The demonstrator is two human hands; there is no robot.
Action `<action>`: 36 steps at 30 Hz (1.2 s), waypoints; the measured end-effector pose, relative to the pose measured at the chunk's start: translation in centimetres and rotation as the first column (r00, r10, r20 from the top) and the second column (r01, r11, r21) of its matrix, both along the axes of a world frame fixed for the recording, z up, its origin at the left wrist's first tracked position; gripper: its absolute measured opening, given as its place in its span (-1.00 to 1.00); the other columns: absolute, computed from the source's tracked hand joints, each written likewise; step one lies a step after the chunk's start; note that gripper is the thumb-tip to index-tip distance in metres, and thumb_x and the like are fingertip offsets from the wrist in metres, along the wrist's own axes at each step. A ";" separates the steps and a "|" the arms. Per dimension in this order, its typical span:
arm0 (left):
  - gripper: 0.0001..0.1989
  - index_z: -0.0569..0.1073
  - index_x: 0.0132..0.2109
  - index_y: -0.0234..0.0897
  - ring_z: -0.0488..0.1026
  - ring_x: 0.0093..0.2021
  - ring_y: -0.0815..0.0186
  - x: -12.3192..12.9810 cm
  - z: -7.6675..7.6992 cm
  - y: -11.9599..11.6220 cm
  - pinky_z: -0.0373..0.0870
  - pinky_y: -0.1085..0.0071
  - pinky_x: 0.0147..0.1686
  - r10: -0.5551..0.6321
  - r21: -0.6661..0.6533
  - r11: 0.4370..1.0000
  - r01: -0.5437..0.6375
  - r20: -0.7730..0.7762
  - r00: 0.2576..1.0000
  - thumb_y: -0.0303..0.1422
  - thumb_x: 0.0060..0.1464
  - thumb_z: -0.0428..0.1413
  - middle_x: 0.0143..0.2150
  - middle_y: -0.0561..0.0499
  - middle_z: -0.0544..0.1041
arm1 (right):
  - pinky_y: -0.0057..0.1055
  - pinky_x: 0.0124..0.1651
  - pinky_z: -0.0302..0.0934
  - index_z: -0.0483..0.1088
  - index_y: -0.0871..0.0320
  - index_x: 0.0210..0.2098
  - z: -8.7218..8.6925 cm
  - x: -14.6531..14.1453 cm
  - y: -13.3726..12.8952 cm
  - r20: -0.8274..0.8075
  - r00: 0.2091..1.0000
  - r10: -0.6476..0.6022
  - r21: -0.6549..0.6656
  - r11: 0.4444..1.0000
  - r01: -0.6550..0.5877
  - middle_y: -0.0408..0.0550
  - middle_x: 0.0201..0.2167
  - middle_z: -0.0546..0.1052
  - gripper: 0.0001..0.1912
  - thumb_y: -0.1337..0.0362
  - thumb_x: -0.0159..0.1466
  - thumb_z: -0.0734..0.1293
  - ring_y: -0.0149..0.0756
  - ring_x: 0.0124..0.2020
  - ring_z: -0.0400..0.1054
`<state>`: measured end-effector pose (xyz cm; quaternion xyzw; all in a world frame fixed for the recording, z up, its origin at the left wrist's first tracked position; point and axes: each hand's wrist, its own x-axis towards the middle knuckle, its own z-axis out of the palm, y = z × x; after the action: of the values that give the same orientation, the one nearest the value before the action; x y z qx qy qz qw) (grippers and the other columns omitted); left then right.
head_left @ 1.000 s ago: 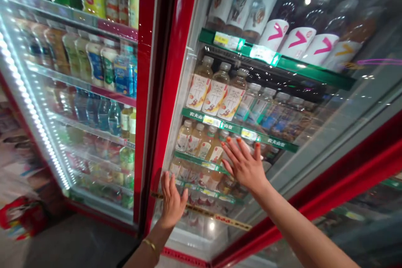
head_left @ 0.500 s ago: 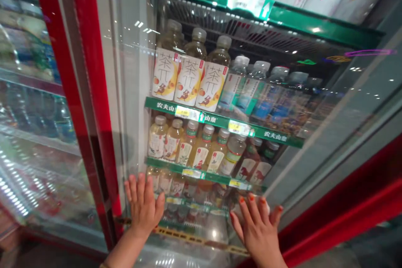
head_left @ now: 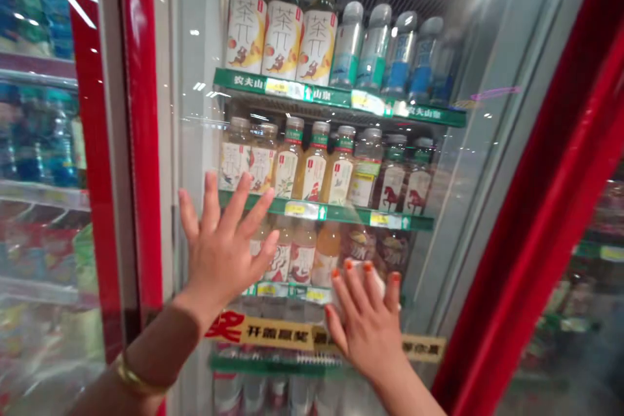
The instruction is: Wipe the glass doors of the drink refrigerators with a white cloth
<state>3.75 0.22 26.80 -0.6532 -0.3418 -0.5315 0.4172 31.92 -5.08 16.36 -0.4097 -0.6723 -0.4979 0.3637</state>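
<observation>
A glass door (head_left: 446, 162) of a drinks cooler stands before me. My left hand (head_left: 221, 247) lies against its left part, open, fingers spread wide, holding nothing. Lower and to the right, my right hand (head_left: 368, 312) presses a white cloth (head_left: 376, 278) flat on the glass. Most of that cloth is hidden under the fingers and palm; a pale edge shows past the fingertips. Behind the glass are shelves of bottled drinks, among them tea bottles (head_left: 283, 32) with white and yellow labels.
Red frames border the door on the left (head_left: 141, 143) and the right (head_left: 531, 208). A yellow printed strip (head_left: 277, 333) crosses low on the door. Another cooler with shelves of bottles (head_left: 43, 136) stands to the left. Blurred shelves (head_left: 575, 286) lie beyond the right frame.
The view has tilted down, so the shelves sit higher in it. My left hand has moved up the glass with fingers spread wider. My right hand, with the cloth, has shifted up and left.
</observation>
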 end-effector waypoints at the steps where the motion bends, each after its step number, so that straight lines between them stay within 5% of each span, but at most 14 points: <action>1: -0.13 0.01 0.63 0.19 -0.23 0.71 -0.04 0.2 -1.0 -0.2 -0.48 -0.31 0.63 -0.014 0.023 1.000 0.015 -0.055 0.998 -0.10 0.31 0.19 0.69 0.12 0.00 | 0.12 0.72 -0.57 -0.09 -0.07 0.65 -1.6 0.5 -0.1 0.099 0.994 0.041 -0.022 0.999 -0.039 -0.30 0.64 -0.06 -0.18 -0.02 0.51 0.26 -0.16 0.71 -0.35; 4: -0.17 0.05 0.62 0.18 -0.18 0.71 -0.01 1.1 -5.6 -0.7 -0.49 -0.37 0.62 -0.052 0.051 0.997 0.066 -0.237 0.970 0.01 0.32 0.15 0.66 0.10 0.09 | 0.08 0.72 -0.60 -0.08 -0.09 0.65 -4.1 4.3 -0.3 0.190 0.981 0.032 -0.021 0.999 -0.028 -0.29 0.64 0.00 -0.21 -0.04 0.54 0.23 -0.17 0.71 -0.33; 7: -0.19 0.11 0.61 0.09 -0.23 0.72 0.07 2.0 -10.2 -0.7 -0.51 -0.38 0.62 -0.020 0.087 0.995 0.054 -0.356 0.934 0.07 0.33 0.11 0.62 0.05 0.22 | 0.28 0.69 -0.48 -0.31 0.11 0.68 -2.8 7.3 0.2 -0.086 0.991 -0.104 0.065 0.992 0.110 0.04 0.68 -0.15 -0.11 -0.01 0.56 0.19 0.09 0.70 -0.29; 10: -0.17 0.10 0.61 0.08 -0.20 0.72 0.06 2.4 -12.2 -0.2 -0.54 -0.39 0.61 0.014 0.121 0.992 0.032 -0.361 0.933 0.07 0.33 0.14 0.61 0.02 0.25 | 0.45 0.64 -0.30 -0.47 0.16 0.67 -1.1 5.2 1.2 -0.258 0.960 -0.112 0.083 0.987 0.138 0.15 0.69 -0.25 -0.06 0.05 0.56 0.18 0.28 0.68 -0.22; 14: -0.14 -0.02 0.63 0.21 -0.06 0.69 -0.02 2.1 -12.0 0.0 -0.59 -0.37 0.60 -0.060 0.012 0.998 0.069 -0.346 0.936 0.03 0.33 0.16 0.64 0.06 0.19 | 0.17 0.72 -0.46 -0.41 0.12 0.67 -3.8 1.0 1.3 0.069 0.998 -0.008 0.003 1.000 0.008 0.03 0.67 -0.03 -0.05 0.04 0.55 0.22 0.06 0.68 -0.12; 17: -0.13 -0.03 0.64 0.21 -0.05 0.68 -0.08 1.9 -11.8 0.1 -0.62 -0.39 0.58 -0.061 -0.037 0.998 0.051 -0.354 0.933 0.03 0.33 0.16 0.66 0.06 0.14 | 0.02 0.72 -0.60 -0.32 0.06 0.68 -7.0 3.5 0.3 0.235 0.972 0.031 -0.057 0.998 -0.018 -0.05 0.64 0.10 -0.08 -0.06 0.55 0.21 -0.06 0.67 -0.05; 21: -0.12 -0.02 0.64 0.18 -0.11 0.70 -0.08 1.8 -12.0 0.3 -0.68 -0.40 0.56 -0.034 -0.024 0.999 0.028 -0.371 0.928 0.02 0.32 0.17 0.67 0.03 0.09 | 0.24 0.69 -0.40 -0.35 0.13 0.68 -6.8 9.2 -0.1 -0.055 0.995 -0.082 0.017 0.996 0.083 0.10 0.69 -0.13 -0.04 -0.09 0.54 0.21 0.14 0.69 -0.19; 24: -0.10 -0.06 0.64 0.19 -0.12 0.70 -0.04 1.9 -12.2 0.4 -0.67 -0.37 0.57 -0.032 -0.007 0.999 0.032 -0.366 0.930 -0.01 0.33 0.18 0.67 0.03 0.09 | 0.37 0.64 -0.26 -0.41 0.16 0.67 -5.0 9.1 0.8 -0.258 0.963 -0.075 0.062 0.994 0.094 0.14 0.69 -0.26 -0.05 -0.01 0.55 0.20 0.24 0.69 -0.26; 29: -0.09 -0.05 0.64 0.16 -0.17 0.71 0.00 1.9 -12.5 0.2 -0.63 -0.32 0.59 -0.013 -0.043 0.999 -0.002 -0.341 0.940 -0.05 0.32 0.20 0.68 0.01 0.08 | 0.26 0.68 -0.34 -0.39 0.10 0.67 -6.8 6.4 1.0 -0.013 1.000 0.021 0.013 1.000 -0.021 0.06 0.68 -0.11 -0.04 0.02 0.54 0.25 0.11 0.69 -0.18; 33: -0.19 0.08 0.62 0.12 -0.20 0.71 0.00 1.8 -12.5 -0.1 -0.67 -0.30 0.57 -0.005 -0.112 0.993 -0.034 -0.333 0.943 -0.07 0.34 0.16 0.68 -0.01 0.08 | 0.13 0.71 -0.45 -0.27 0.09 0.67 -9.7 8.1 0.0 0.134 0.988 0.081 -0.068 0.995 -0.072 0.04 0.66 0.03 -0.10 0.02 0.54 0.26 -0.02 0.69 -0.16; 36: -0.23 0.14 0.60 0.08 -0.22 0.71 -0.01 1.9 -12.3 -0.3 -0.70 -0.31 0.56 -0.017 -0.180 0.983 -0.045 -0.329 0.944 -0.08 0.34 0.14 0.68 -0.04 0.09 | 0.11 0.71 -0.54 -0.13 0.10 0.66 -10.1 9.4 -0.5 0.154 0.984 0.088 -0.091 0.993 -0.074 0.05 0.63 0.11 -0.15 0.00 0.55 0.26 -0.05 0.69 -0.14</action>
<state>5.68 -0.09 14.49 -0.7661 -0.3200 -0.3779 0.4098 41.27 -5.59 6.24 -0.3564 -0.7357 -0.4846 0.3115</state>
